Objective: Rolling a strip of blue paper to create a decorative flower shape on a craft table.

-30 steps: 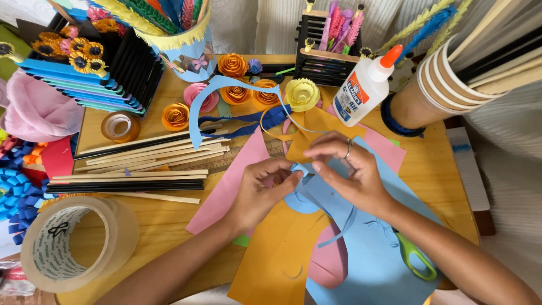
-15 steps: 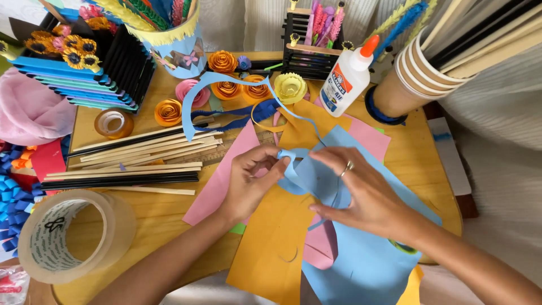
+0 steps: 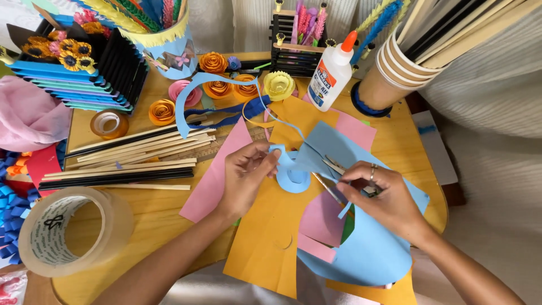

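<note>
My left hand [image 3: 247, 172] pinches the inner end of a light blue paper spiral [image 3: 293, 179] that lies on an orange sheet [image 3: 265, 237]. The spiral's long cut strip [image 3: 186, 101] loops up and to the left over the table. My right hand [image 3: 379, 195] grips a pair of scissors [image 3: 333, 167], and their metal blades point left toward the spiral, over a light blue sheet [image 3: 370, 251]. The handles are hidden inside the hand. A ring shows on one finger.
A white glue bottle [image 3: 333, 70] stands at the back beside stacked paper cups [image 3: 395, 70] holding sticks. Rolled paper roses [image 3: 214, 62] and a yellow one [image 3: 279, 85] lie beyond. Wooden and black sticks [image 3: 130, 161], a small tape roll [image 3: 109, 123], a big clear tape roll [image 3: 73, 231] and a pink sheet [image 3: 217, 178] lie left.
My right hand has drawn back to the right from the spiral and now holds scissors. The left hand keeps its pinch on the blue spiral.
</note>
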